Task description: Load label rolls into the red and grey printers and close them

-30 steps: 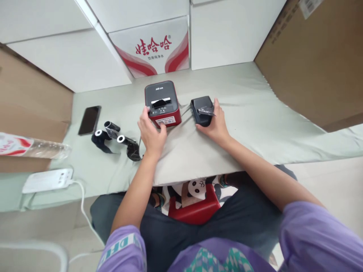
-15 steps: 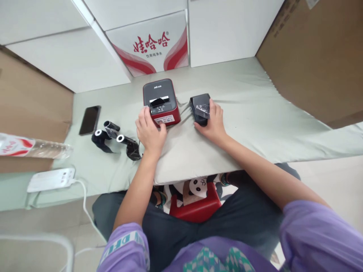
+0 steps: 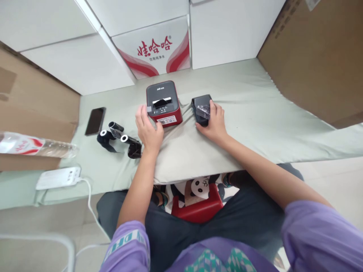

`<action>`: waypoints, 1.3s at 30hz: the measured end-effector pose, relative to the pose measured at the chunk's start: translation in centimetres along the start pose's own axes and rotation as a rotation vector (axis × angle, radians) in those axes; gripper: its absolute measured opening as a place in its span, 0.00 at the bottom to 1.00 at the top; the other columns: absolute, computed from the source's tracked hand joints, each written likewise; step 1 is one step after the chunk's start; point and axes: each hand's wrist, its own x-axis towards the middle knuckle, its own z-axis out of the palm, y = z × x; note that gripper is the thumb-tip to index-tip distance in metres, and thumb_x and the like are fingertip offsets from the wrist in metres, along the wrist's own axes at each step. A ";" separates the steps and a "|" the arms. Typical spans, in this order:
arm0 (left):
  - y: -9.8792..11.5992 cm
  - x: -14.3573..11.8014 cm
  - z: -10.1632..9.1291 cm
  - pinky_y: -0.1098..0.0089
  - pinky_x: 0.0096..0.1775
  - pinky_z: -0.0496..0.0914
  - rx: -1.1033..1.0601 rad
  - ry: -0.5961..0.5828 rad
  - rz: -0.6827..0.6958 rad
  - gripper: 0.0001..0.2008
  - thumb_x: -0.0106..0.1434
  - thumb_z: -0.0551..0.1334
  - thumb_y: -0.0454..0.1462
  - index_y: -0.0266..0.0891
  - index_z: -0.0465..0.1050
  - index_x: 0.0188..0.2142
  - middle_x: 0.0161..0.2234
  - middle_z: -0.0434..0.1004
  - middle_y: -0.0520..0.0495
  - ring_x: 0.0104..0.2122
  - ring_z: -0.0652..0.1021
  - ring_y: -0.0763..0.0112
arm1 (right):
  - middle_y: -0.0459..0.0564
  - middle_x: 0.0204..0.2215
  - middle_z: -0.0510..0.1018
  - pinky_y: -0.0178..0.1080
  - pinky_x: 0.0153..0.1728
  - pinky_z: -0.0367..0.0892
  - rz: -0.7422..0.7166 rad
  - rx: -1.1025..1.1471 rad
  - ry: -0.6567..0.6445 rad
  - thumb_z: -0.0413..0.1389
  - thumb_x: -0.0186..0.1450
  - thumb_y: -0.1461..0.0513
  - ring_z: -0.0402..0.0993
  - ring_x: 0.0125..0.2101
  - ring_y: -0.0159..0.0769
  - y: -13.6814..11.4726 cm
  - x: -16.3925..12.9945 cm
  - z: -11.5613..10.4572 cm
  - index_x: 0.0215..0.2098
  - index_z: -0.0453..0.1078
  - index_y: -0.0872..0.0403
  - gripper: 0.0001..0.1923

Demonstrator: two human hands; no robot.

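Note:
A red box-shaped label printer point(image 3: 163, 99) with a black top stands on the cloth, a black strip lying at its slot. At its front left corner is my left hand point(image 3: 149, 128), thumb and fingers apart. A small translucent tab point(image 3: 149, 108) shows at that hand's fingertips; whether they pinch it I cannot tell. To the printer's right, my right hand point(image 3: 214, 122) grips a small black box-like device point(image 3: 200, 102) by its right side and front. Clear film with white print point(image 3: 203, 110) lies over the device.
Black ribbon rolls point(image 3: 112, 138) with white cores lie left of my left forearm, near a phone point(image 3: 95, 121). A water bottle point(image 3: 36, 145) and a white power bank point(image 3: 58, 178) with cable are farther left. White cartons point(image 3: 224, 34) line the back; a brown carton point(image 3: 314, 64) stands right.
My left hand has drawn slightly left, away from the printer's front corner. The right hand keeps its hold on the black device. The whole view has shifted slightly.

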 end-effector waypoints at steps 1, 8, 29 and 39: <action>0.0 0.0 0.0 0.56 0.72 0.57 0.002 0.003 0.000 0.38 0.57 0.57 0.30 0.34 0.60 0.68 0.70 0.61 0.33 0.71 0.62 0.53 | 0.70 0.66 0.55 0.71 0.63 0.56 0.002 0.001 -0.001 0.63 0.59 0.53 0.54 0.64 0.66 0.0 0.0 0.0 0.76 0.38 0.56 0.56; 0.6 0.1 -0.3 0.58 0.68 0.64 0.012 -0.071 -0.028 0.34 0.57 0.55 0.28 0.37 0.64 0.65 0.67 0.66 0.36 0.68 0.67 0.56 | 0.69 0.66 0.56 0.72 0.63 0.56 0.003 0.021 0.007 0.63 0.59 0.53 0.55 0.64 0.67 -0.1 -0.1 -0.1 0.77 0.36 0.53 0.57; 0.9 -0.5 0.5 0.53 0.71 0.59 -0.013 -0.085 -0.006 0.37 0.58 0.59 0.32 0.35 0.57 0.68 0.69 0.59 0.31 0.71 0.61 0.50 | 0.68 0.67 0.56 0.73 0.62 0.57 0.006 0.017 -0.006 0.63 0.59 0.54 0.56 0.64 0.67 -0.2 -0.1 -0.3 0.77 0.35 0.52 0.58; 1.0 -0.4 0.5 0.52 0.71 0.58 -0.019 -0.081 -0.010 0.37 0.57 0.59 0.32 0.35 0.58 0.67 0.69 0.59 0.32 0.71 0.62 0.51 | 0.68 0.67 0.56 0.72 0.62 0.57 -0.001 0.000 0.008 0.63 0.59 0.53 0.56 0.63 0.67 -0.1 -0.1 0.0 0.77 0.34 0.52 0.58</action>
